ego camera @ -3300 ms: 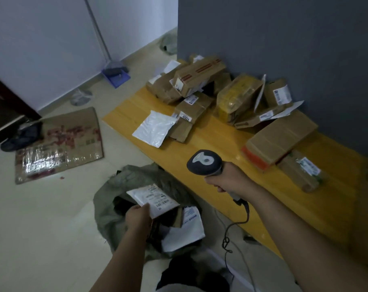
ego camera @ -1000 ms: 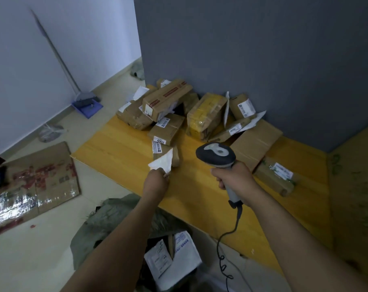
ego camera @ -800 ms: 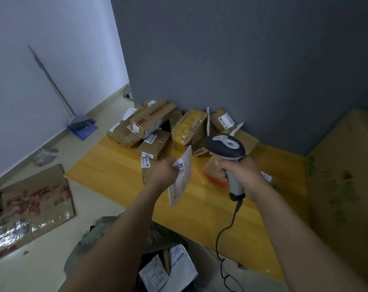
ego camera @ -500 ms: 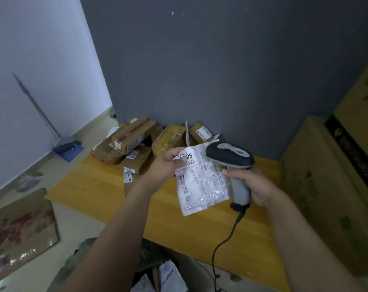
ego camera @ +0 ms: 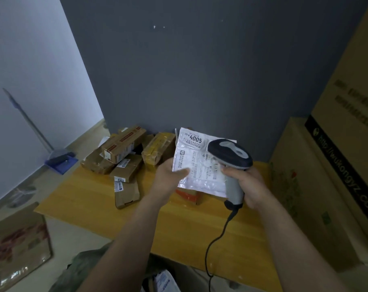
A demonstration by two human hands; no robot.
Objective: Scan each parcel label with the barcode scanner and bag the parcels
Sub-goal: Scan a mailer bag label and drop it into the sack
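My left hand [ego camera: 170,175] holds a white plastic mailer parcel [ego camera: 196,165] upright by its left edge, its label marked 4005 facing me. My right hand [ego camera: 245,182] grips the grey handle of the barcode scanner [ego camera: 229,153], whose dark head sits just in front of the label's right side. The scanner's black cable [ego camera: 215,245] hangs down toward the floor. Several brown cardboard parcels [ego camera: 124,157] lie piled on the yellow wooden table [ego camera: 90,199] against the grey wall. The grey-green bag [ego camera: 82,270] lies on the floor below, with white parcels [ego camera: 166,281] in it.
Large cardboard cartons [ego camera: 326,186] stand stacked at the right, beside the table. A flattened cardboard sheet [ego camera: 16,249] lies on the floor at left. A dustpan [ego camera: 61,161] with a long handle leans on the white wall.
My left hand dropped a parcel into the bag, picked the white mailer off the table and raised it label-forward. The scanner head has come up close to the label, and my view tilted upward.
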